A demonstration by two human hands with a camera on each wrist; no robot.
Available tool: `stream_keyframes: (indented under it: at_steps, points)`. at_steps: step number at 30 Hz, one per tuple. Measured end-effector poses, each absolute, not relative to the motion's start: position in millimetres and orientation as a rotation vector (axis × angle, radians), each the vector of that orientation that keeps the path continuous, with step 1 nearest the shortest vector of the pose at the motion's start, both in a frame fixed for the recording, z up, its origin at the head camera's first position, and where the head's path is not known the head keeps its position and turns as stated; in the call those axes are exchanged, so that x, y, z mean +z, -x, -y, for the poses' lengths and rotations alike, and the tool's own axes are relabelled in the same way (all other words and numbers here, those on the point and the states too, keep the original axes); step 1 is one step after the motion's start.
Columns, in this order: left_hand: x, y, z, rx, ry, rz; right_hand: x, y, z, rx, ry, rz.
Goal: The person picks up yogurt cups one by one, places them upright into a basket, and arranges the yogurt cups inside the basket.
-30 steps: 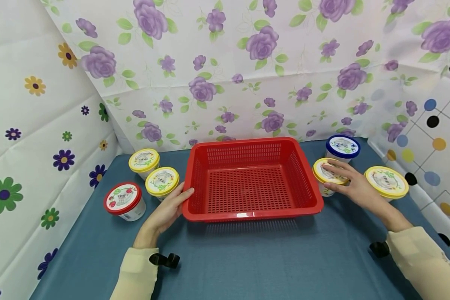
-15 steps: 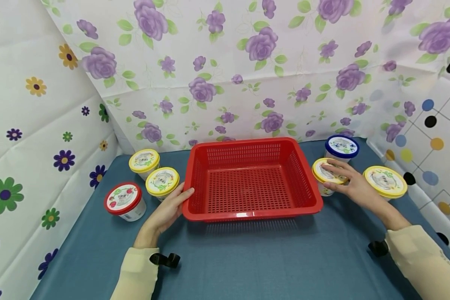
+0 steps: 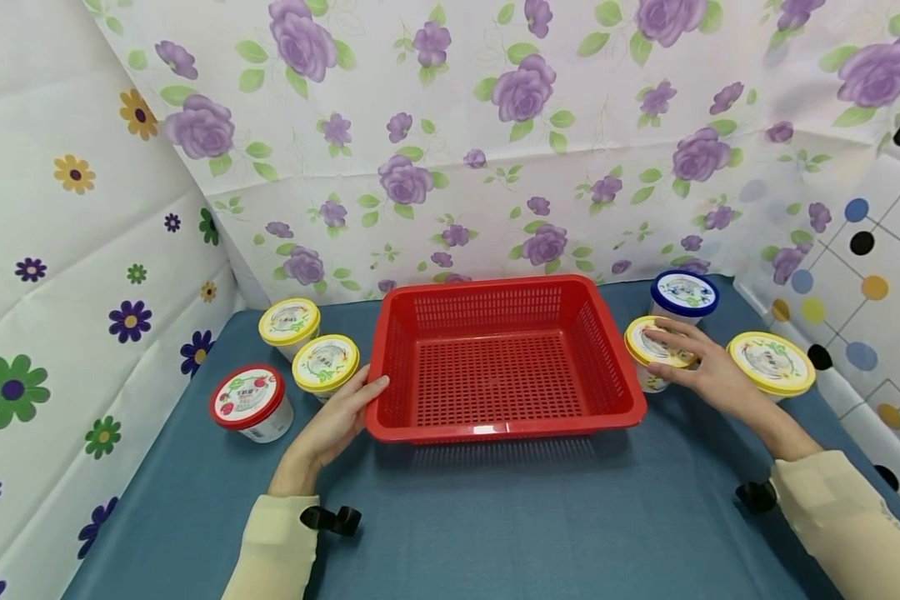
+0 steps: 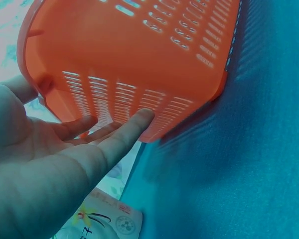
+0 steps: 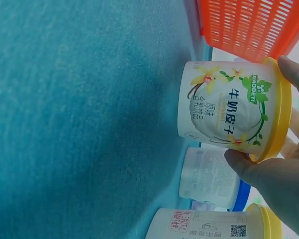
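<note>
My left hand (image 3: 335, 421) holds the left end of a red plastic basket (image 3: 495, 429), thumb over the rim. In the left wrist view its fingers (image 4: 122, 139) reach along the slotted outer wall. My right hand (image 3: 708, 375) grips a yellow-lidded paper tub (image 3: 650, 379) by its lid, beside the basket's right end. Thumb and fingers sit on opposite sides of that lid (image 5: 279, 117) in the right wrist view. Around this hand stand a blue-lidded tub (image 3: 685, 296) behind and another yellow-lidded tub (image 3: 772, 364) to the right.
Left of the basket are two more yellow-lidded tubs, a rear one (image 3: 288, 323) and a nearer one (image 3: 325, 364), plus a red-lidded tub (image 3: 249, 404). Blue cloth (image 3: 510, 525) covers the table. Patterned sheets (image 3: 465, 108) enclose the back and both sides.
</note>
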State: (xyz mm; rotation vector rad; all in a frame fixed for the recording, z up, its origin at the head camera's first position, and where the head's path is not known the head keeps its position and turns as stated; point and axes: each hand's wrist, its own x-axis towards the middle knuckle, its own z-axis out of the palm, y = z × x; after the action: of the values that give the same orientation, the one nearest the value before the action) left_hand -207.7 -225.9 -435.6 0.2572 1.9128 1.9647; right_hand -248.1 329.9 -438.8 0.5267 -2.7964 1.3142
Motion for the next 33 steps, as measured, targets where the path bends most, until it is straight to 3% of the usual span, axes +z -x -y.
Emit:
stream_keyframes:
  at_steps: [17,33]
  points:
    - [-438,208,227,1.962,-0.247,-1.932,-431,244,-327,1.241,-0.471,2.787]
    - [-439,210,227,1.969,-0.217,-1.933,-381,244,-324,1.183,-0.423,2.725]
